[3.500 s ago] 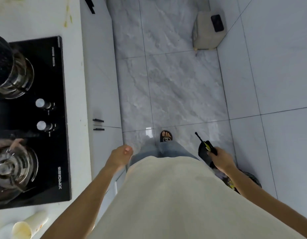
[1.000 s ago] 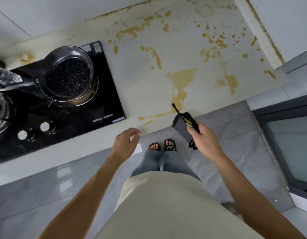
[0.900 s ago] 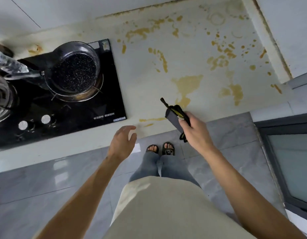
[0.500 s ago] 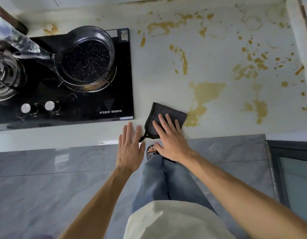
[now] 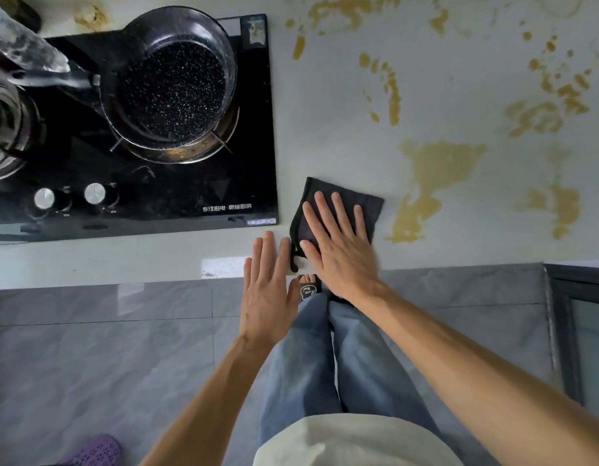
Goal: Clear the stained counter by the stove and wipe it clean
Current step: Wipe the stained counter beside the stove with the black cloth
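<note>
Speckled pan (image 5: pixel 172 85) on stove, purple shoe (image 5: pixel 93 452) on floor

The cloth (image 5: pixel 342 200) is dark, matt fabric. The counter (image 5: pixel 325 136) looks smooth and pale, blotched with yellow stains (image 5: pixel 436 169). The stove (image 5: pixel 197 190) top is glossy black glass with shiny metal knobs (image 5: pixel 95 193). The pan (image 5: pixel 172 85) has a speckled dark lining. Floor tiles (image 5: pixel 89 364) shine.

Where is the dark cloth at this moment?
In the head view the dark cloth lies flat on the counter near its front edge, just right of the stove, under the right hand.
</note>
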Tool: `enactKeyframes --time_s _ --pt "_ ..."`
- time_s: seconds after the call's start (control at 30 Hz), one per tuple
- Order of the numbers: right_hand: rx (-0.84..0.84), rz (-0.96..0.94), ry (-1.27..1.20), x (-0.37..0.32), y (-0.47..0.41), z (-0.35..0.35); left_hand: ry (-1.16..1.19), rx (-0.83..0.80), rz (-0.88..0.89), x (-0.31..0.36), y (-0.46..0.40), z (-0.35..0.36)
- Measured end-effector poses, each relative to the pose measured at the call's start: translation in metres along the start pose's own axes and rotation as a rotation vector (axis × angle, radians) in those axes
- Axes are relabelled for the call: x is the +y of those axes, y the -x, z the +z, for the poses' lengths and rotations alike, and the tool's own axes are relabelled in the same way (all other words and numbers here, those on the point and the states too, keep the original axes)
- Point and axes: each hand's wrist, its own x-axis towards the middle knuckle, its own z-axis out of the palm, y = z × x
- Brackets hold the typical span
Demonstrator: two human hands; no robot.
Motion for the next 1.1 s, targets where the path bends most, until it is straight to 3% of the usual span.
enactKeyframes --time_s 0.17,0.4,0.57,0.7,0.97,1.1 --pt "-0.012 -0.001 0.044 0.045 0.05 0.0 0.025 0.024 -0.02 0.004 -0.001 0.0" --pt "0.082 0.229 -0.011 0.046 -0.046 -0.012 0.022 0.05 -0.071 0.01 -0.003 0.001" --pt "0.044 0.094 0.015 0.057 0.044 0.002 0.01 0.031 -0.099 0.017 -0.003 -0.004" --pt "0.0 0.146 0.048 0.102 0.076 -0.007 0.073 0.033 -0.136 0.025 -0.008 -0.007" --pt "0.076 0.434 -0.019 0.118 -0.02 -0.031 0.101 0.085 -0.131 0.029 -0.01 -0.004" --pt "0.051 0.277 0.008 0.103 0.025 -0.016 0.092 0.085 -0.125 0.028 -0.009 -0.002"
